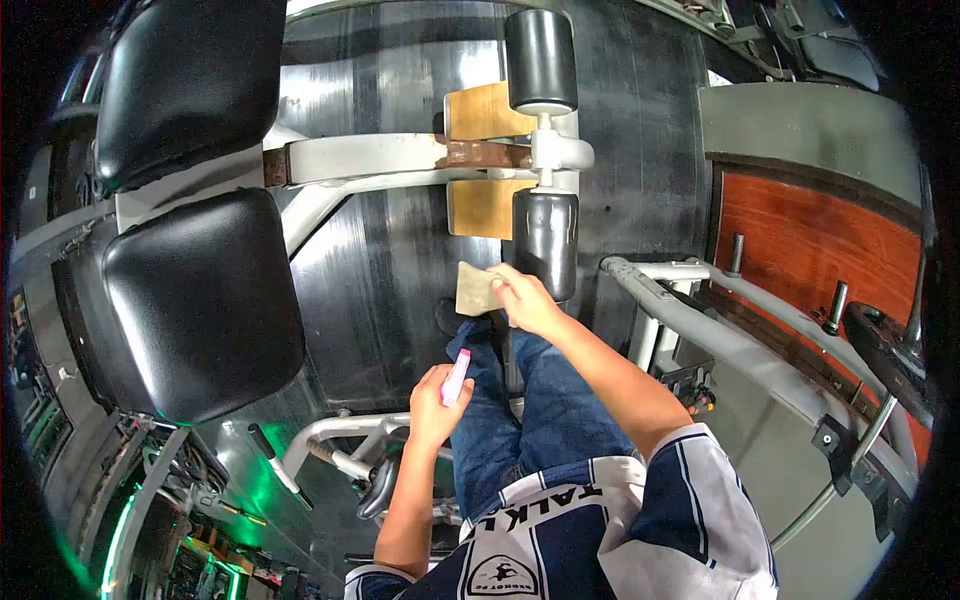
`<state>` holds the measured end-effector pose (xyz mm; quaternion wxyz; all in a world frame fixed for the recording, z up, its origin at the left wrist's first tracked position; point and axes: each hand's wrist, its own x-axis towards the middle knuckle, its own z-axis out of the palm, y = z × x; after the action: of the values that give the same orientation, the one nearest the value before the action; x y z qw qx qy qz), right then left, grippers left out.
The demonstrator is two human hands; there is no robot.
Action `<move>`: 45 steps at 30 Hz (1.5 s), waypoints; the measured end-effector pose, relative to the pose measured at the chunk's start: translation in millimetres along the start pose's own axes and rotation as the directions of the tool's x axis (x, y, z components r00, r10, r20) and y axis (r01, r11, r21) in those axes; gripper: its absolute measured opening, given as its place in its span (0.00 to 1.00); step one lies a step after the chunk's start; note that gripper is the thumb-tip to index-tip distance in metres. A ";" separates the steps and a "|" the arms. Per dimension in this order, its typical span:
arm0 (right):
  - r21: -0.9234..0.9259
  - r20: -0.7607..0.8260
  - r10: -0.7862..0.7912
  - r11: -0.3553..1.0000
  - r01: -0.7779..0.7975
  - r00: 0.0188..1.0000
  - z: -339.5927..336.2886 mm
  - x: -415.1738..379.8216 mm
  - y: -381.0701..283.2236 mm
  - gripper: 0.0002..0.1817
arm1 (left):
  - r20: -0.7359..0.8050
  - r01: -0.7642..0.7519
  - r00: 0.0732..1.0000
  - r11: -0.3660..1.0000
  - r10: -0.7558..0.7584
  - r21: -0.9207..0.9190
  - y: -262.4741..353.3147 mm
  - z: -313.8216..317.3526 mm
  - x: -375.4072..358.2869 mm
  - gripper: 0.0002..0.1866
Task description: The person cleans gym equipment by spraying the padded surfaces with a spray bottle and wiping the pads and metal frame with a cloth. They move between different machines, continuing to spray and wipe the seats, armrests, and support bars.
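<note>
My right hand (525, 302) grips a flat beige-grey piece, like a folded cloth (474, 290), by its right edge. It is held just left of the lower black foam roller (546, 240) of a gym machine. Lower and to the left, my left hand (436, 408) is closed around a small pink-and-white stick (456, 378), its pink end pointing up and away from me. I cannot make out what kind of stick it is. Both hands are in front of my jeans, apart from each other.
The machine's pale frame (370, 160) joins the rollers to two black padded cushions (200, 300) on the left. Wooden footplates (480, 208) flank its rusty section. A grey metal rack (740, 350) stands on my right, and a low handled frame (350, 430) is near my left arm.
</note>
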<state>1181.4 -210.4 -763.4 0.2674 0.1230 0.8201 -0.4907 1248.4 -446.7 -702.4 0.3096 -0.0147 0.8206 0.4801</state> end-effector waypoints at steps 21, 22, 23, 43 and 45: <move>-0.545 -0.197 -0.481 0.778 0.312 0.854 -73.9 52.8 42.1 0.30 | 0.002 0.031 1.000 0.997 -0.031 0.072 0.5 3.7 8.3 0.13; -0.609 -0.144 -0.477 0.734 0.302 0.867 -62.3 40.1 38.4 0.32 | -0.002 0.035 0.999 0.996 -0.035 0.080 3.4 1.4 10.2 0.13; -0.630 -0.105 -0.460 0.717 0.299 0.882 -51.7 26.9 36.3 0.33 | -0.015 0.039 0.999 0.997 -0.038 0.065 6.0 -0.8 10.4 0.13; 0.361 -0.193 0.187 0.926 -0.108 0.963 -123.6 -59.4 82.4 0.13 | -0.022 -0.049 0.998 0.995 0.050 0.082 35.6 17.8 30.3 0.12; -0.081 -0.322 -0.350 0.936 0.343 0.880 -132.5 -28.1 81.2 0.22 | -0.018 -0.059 0.998 0.994 0.061 0.095 38.1 20.6 32.4 0.12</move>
<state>1200.2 -53.7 -758.0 0.0353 0.0523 0.8672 -0.4940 1220.2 -400.9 -696.8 0.2868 0.0198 0.8456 0.4499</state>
